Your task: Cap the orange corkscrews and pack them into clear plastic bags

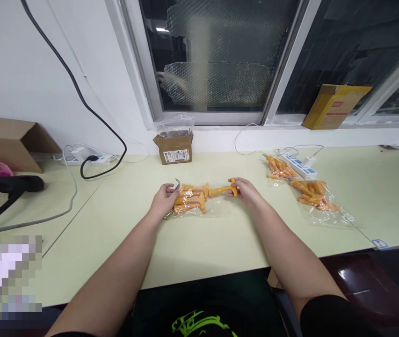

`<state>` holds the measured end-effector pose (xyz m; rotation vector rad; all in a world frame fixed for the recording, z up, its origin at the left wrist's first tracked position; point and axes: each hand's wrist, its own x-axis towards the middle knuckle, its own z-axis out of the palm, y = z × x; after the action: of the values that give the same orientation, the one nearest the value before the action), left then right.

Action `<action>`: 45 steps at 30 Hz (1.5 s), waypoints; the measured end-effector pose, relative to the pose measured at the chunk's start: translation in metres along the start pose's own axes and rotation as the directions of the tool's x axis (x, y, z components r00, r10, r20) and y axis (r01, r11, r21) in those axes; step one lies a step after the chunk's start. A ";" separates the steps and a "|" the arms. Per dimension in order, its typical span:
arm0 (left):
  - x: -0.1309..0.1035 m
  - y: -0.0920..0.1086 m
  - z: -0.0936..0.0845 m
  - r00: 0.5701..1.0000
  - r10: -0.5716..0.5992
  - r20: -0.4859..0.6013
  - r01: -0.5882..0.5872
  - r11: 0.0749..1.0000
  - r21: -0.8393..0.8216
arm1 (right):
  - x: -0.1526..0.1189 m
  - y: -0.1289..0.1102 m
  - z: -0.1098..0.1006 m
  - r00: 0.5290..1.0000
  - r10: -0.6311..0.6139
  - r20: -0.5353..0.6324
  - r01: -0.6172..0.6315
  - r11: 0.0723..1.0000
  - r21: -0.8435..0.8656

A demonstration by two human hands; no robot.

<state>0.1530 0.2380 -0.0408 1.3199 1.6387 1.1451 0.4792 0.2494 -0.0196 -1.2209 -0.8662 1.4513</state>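
My left hand (pixel 164 200) is closed on the left end of a clear plastic bag (pixel 216 208) that lies on the table. Inside the bag are several orange ridged pieces with T-shaped ends (pixel 189 202). My right hand (pixel 246 193) pinches the T-shaped end of one orange piece (pixel 222 190), at the bag's right side. That piece points left toward the others, and I cannot tell how much of it is within the bag. Something thin and silvery (pixel 177 184) shows by my left fingers; its kind is unclear.
Two more clear bags of orange pieces (pixel 279 167) (pixel 313 194) lie on the right, near a power strip (pixel 299 166). An open small carton (pixel 174 149) stands by the wall. Black straps (pixel 10 185), cables and a larger cardboard box (pixel 6 135) occupy the left side.
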 end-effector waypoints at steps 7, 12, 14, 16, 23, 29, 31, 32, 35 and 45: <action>0.006 -0.007 0.001 0.999 -0.032 0.026 0.033 0.998 -0.055 | -0.002 0.001 0.002 0.984 0.137 0.110 -0.150 0.981 0.124; 0.008 -0.013 0.002 0.998 0.029 0.063 -0.025 0.998 -0.056 | -0.008 0.005 0.012 0.941 0.192 0.278 -0.223 0.971 0.085; 0.009 -0.013 0.002 0.996 0.058 0.069 -0.056 0.998 -0.040 | -0.012 0.007 0.015 0.908 0.196 0.371 -0.228 0.973 0.045; 0.008 -0.013 0.003 0.994 0.084 0.076 -0.083 0.996 -0.020 | -0.016 0.007 0.015 0.868 0.203 0.454 -0.232 0.973 0.009; 0.004 -0.008 0.004 0.991 0.127 0.048 -0.128 0.991 0.039 | -0.022 0.008 0.003 0.631 0.302 0.715 -0.280 0.948 -0.153; 0.004 -0.005 0.004 0.992 0.126 -0.005 -0.126 0.992 0.027 | -0.028 0.009 0.014 0.634 0.268 0.726 -0.195 0.963 -0.185; 0.005 -0.006 0.004 0.993 0.120 -0.014 -0.120 0.993 0.018 | -0.026 0.009 0.018 0.702 0.209 0.680 -0.141 0.978 -0.155; 0.006 -0.007 0.004 0.993 0.119 -0.015 -0.119 0.993 0.013 | -0.025 0.010 0.018 0.739 0.178 0.649 -0.111 0.983 -0.144; 0.006 -0.008 0.006 0.991 0.131 -0.007 -0.131 0.991 -0.010 | -0.018 0.015 0.018 0.806 0.133 0.577 -0.061 0.988 -0.142; -0.007 0.002 0.016 0.985 0.147 0.092 -0.124 0.968 -0.218 | -0.016 0.032 0.037 0.822 0.205 0.531 -0.171 0.979 -0.114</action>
<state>0.1699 0.2343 -0.0442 1.3459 1.3261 1.2692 0.4354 0.2292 -0.0370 -0.9631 -1.1989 1.9981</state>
